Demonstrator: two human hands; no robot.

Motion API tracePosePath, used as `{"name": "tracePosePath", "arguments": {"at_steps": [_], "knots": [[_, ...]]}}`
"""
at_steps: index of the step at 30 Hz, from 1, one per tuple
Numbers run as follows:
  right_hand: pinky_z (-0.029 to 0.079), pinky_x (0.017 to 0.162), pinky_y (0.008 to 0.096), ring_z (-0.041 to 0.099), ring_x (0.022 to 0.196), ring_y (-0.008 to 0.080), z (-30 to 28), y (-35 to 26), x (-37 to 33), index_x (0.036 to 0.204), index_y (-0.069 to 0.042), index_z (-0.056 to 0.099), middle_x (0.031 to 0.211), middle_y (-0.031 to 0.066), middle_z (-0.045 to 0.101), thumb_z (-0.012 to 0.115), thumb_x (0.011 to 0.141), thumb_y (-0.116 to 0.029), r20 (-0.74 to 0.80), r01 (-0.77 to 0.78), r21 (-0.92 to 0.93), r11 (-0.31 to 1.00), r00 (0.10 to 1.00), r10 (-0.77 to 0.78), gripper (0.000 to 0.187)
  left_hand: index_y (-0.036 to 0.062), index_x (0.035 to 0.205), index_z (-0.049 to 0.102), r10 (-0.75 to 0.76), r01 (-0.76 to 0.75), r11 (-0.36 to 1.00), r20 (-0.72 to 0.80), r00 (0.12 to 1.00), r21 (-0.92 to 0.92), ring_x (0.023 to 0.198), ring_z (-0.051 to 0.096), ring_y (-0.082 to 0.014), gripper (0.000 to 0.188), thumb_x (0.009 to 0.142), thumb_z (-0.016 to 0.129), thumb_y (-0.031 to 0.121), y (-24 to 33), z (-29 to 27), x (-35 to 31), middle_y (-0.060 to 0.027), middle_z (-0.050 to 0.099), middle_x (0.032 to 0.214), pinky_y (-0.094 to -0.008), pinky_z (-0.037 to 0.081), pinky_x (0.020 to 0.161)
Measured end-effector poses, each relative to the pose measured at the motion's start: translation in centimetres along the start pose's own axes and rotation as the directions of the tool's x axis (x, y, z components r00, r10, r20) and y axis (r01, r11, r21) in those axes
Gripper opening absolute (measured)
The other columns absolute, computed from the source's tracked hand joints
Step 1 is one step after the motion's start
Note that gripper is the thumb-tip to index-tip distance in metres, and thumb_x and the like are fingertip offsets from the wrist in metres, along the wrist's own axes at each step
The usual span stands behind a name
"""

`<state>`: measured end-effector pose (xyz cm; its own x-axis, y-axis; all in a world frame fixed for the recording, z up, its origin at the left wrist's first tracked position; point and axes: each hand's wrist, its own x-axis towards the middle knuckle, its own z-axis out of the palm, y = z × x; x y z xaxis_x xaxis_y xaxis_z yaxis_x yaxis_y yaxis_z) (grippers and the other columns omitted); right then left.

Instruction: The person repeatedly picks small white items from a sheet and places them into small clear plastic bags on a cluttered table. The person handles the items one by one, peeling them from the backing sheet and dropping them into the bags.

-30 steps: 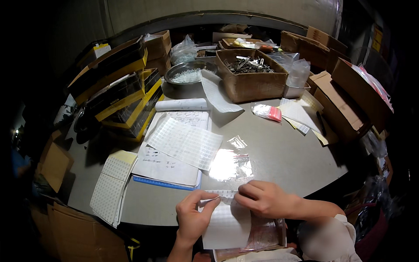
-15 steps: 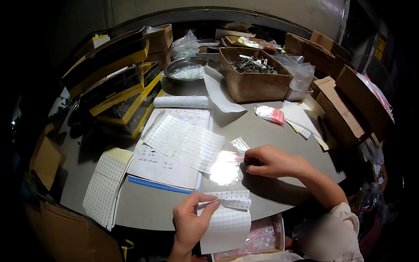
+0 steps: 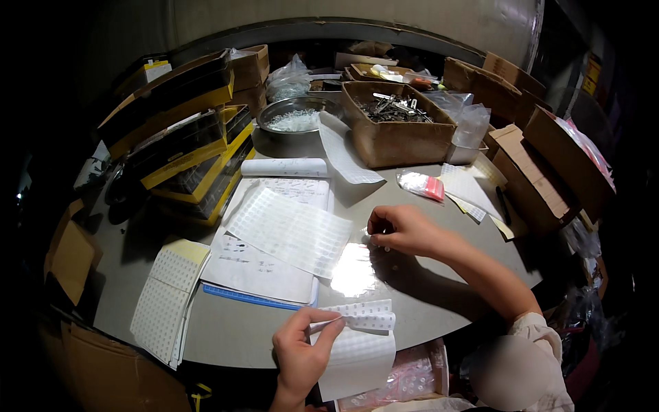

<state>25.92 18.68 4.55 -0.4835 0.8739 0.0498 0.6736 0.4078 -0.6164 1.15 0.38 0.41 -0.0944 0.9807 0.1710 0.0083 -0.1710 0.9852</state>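
Observation:
My left hand (image 3: 302, 353) pinches a sheet of small round labels (image 3: 357, 350) at the table's near edge, thumb on top. The sheet's upper part is folded over and shows rows of printed dots; the rest hangs down blank. Above the table, right of the bright glare spot, is my right hand (image 3: 405, 230). Its thumb and forefinger are curled together, and what lies between them is too small to make out. Small pale specks show just under its fingertips. A whitish label sheet (image 3: 288, 226) rests on an open notebook (image 3: 257, 275) to the left.
A stack of label sheets (image 3: 168, 295) lies at the left, below black and yellow boxes (image 3: 199, 175). Farther back stand a metal bowl (image 3: 264, 123) and a cardboard box (image 3: 405, 141) of metal pieces. A red-and-clear packet (image 3: 422, 185) lies at right. An open drawer (image 3: 443, 371) holds plastic bags.
My right hand has moved up and a little left. The small clear zip bags by its fingertips no longer show on the table. My left hand keeps its hold on the label sheet.

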Motion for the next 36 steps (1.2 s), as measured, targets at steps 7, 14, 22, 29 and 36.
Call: {"name": "tracePosePath", "arguments": {"at_steps": [7,14,22,29,36], "knots": [[0.053,0.078,0.0476,0.068,0.088,0.0407,1.2,-0.3,-0.1,0.095,0.001,0.062,0.092,0.0200,0.071,0.080,0.087,-0.015,-0.098,-0.059,-0.410,0.910,0.995,0.020,0.025,-0.0052,0.096,0.073,0.005,-0.005,0.999,0.008,1.000,0.036,0.081,0.069,-0.0114,0.010,0.088,0.078,-0.005,-0.4,-0.1,-0.1,-0.0093,0.075,0.088,-0.0227,0.053,0.071],[0.055,0.078,0.0350,0.068,0.085,0.0226,-0.7,-3.2,-2.0,0.102,-0.001,0.064,0.090,0.0100,0.070,0.079,0.091,-0.014,0.092,-0.008,-0.007,1.000,0.996,0.009,0.022,-0.0036,0.095,0.075,-0.019,0.020,0.998,-0.015,1.000,0.067,0.082,0.074,-0.0170,0.011,0.086,0.079,-0.003,-0.2,-0.2,-0.2,-0.0131,0.077,0.089,-0.0274,0.057,0.073],[0.055,0.085,0.0425,0.067,0.095,0.0370,3.9,-4.4,-3.3,0.119,-0.001,0.056,0.107,0.0190,0.065,0.063,0.097,0.000,0.000,0.295,-0.144,0.945,0.955,-0.298,0.023,-0.0029,0.099,0.077,-0.044,0.043,0.998,0.023,0.999,0.050,0.079,0.071,-0.0130,0.012,0.088,0.079,0.001,0.2,-0.2,0.0,-0.0095,0.077,0.088,-0.0250,0.054,0.069],[0.052,0.089,0.0469,0.063,0.106,0.0431,2.1,-3.4,-5.1,0.123,0.000,0.053,0.116,0.0223,0.062,0.070,0.093,-0.004,-0.057,-0.026,-0.309,0.951,0.998,0.009,0.034,-0.0014,0.100,0.078,-0.040,0.039,0.998,0.021,0.999,0.045,0.079,0.071,-0.0118,0.011,0.089,0.078,0.002,0.0,-0.1,-0.1,-0.0089,0.079,0.090,-0.0244,0.053,0.068],[0.055,0.073,0.0398,0.068,0.088,0.0320,1.3,-7.2,-10.4,0.107,-0.002,0.062,0.100,0.0156,0.065,0.074,0.091,-0.006,0.108,0.326,-0.125,0.937,0.943,-0.314,0.020,-0.0024,0.097,0.077,0.022,-0.021,0.992,-0.001,1.000,0.126,0.083,0.074,-0.0142,0.011,0.089,0.079,0.003,-0.1,0.1,-0.2,-0.0123,0.078,0.087,-0.0271,0.056,0.073]]}}
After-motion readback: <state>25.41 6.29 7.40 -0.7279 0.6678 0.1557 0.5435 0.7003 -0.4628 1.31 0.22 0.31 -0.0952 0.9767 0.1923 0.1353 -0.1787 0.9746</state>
